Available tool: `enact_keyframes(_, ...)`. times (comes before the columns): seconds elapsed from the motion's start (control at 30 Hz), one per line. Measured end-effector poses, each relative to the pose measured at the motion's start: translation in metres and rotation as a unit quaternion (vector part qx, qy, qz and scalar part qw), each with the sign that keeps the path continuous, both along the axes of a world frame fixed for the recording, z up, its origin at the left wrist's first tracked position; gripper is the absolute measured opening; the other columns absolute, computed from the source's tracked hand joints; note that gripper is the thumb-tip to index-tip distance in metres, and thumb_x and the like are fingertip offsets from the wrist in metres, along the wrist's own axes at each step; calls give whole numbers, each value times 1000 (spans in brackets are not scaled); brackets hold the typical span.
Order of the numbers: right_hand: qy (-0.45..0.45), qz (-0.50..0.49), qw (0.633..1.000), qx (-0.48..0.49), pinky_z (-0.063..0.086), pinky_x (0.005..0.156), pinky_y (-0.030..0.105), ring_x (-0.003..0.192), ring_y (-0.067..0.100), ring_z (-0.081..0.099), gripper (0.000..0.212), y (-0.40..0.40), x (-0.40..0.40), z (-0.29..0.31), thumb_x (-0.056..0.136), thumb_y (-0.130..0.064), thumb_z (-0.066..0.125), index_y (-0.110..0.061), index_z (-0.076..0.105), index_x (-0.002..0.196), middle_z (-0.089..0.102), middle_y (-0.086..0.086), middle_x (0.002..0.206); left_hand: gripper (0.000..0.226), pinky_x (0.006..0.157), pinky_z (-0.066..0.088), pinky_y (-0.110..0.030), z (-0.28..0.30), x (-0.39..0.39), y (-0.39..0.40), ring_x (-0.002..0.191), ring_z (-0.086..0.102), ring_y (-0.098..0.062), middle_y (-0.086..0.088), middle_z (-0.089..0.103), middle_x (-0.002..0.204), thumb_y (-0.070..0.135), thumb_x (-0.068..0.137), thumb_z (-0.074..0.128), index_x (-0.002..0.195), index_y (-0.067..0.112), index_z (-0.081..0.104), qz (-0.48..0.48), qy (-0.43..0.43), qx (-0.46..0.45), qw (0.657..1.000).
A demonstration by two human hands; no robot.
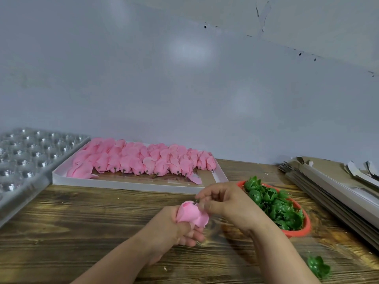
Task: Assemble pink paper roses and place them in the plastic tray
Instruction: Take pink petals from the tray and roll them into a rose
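Over the wooden table [82, 222], both forearms reach in from below and meet at the middle. The left hand [176, 226] curls its fingers around a pink paper rose [191, 215], holding it above the boards. The right hand [223, 203] pinches at the rose's upper end, fingertips drawn together. The clear plastic tray [30, 160] lies far left, beside a white box of pink roses [143, 160].

You have one pink rose [191, 215] in hand, one white box [131, 184], one red basket [303, 230], one clear tray [30, 160], one loose green calyx [317, 266].
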State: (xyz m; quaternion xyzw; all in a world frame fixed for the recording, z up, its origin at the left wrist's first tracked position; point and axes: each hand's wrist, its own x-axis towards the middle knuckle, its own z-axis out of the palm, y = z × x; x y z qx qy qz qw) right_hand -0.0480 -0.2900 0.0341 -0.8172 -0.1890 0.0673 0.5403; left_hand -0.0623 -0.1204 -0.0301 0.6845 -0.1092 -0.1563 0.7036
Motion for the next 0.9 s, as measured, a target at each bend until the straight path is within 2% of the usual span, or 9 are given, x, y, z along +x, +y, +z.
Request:
enact_keyframes(0.17,29,47,998,33,48,52,23,51,12,58,25,1,0,-1,80,8,66,-8,65,99,61,9,72,30,68,53,-24,1,0,0,87,72,-23,-6,73,87,-14,86,50,100,6,66,-12,-2,5,1000)
enact_keyframes(0.3,0,79,996,-37,48,64,23,65,11,58,38,3,-4,3,80,-1,70,-26,64,108,63,-5,71,22,69,53,-24,2,0,0,88,72,-23,-8,72,88,-8,80,59,90,9,68,-19,-14,3,1000)
enact_keyframes(0.43,-33,122,986,-105,49,67,18,67,9,63,37,6,-11,11,77,-7,69,-32,66,106,69,-5,73,20,68,53,-24,3,-1,0,84,72,-21,-7,73,86,0,75,63,90,10,70,-36,-16,13,999)
enact_keyframes(0.53,-55,123,981,-140,53,69,41,66,17,63,24,11,-14,10,73,-10,67,-21,70,95,69,10,75,19,69,53,-24,4,-2,1,83,71,-19,-8,73,85,-7,84,60,95,7,68,-53,-10,34,998)
enact_keyframes(0.6,-55,108,982,-144,52,68,44,66,20,61,19,11,-14,8,71,-13,65,-17,70,89,69,13,74,20,76,54,-28,6,-4,2,89,70,-20,-11,72,94,-3,86,62,102,9,65,-71,-13,44,996)
enact_keyframes(0.67,-50,68,987,-137,47,65,41,64,19,57,18,8,-11,6,69,-15,66,-16,70,86,65,6,69,51,92,53,-36,9,-5,4,107,66,-24,-13,65,118,-2,80,65,127,14,52,-94,-13,17,995)
enact_keyframes(0.73,-47,22,990,-130,51,65,44,63,20,59,17,4,-7,6,67,-16,66,-16,70,83,64,3,69,92,97,51,-32,12,-5,6,121,58,-17,0,50,139,5,72,70,149,26,23,-75,-15,-33,997)
enact_keyframes(0.8,-53,-4,988,-143,55,68,45,64,24,65,14,4,-5,5,68,-12,65,-15,70,81,69,9,73,116,96,42,-17,18,-5,7,134,40,-2,17,33,150,31,65,81,150,41,2,3,-86,4,996)
enact_keyframes(0.9,-67,-34,984,-160,51,60,37,57,17,59,11,11,-6,2,72,-7,66,-13,69,80,68,13,69,123,110,22,-26,20,-8,5,141,19,2,29,20,152,53,55,85,139,62,-4,112,-219,123,961)
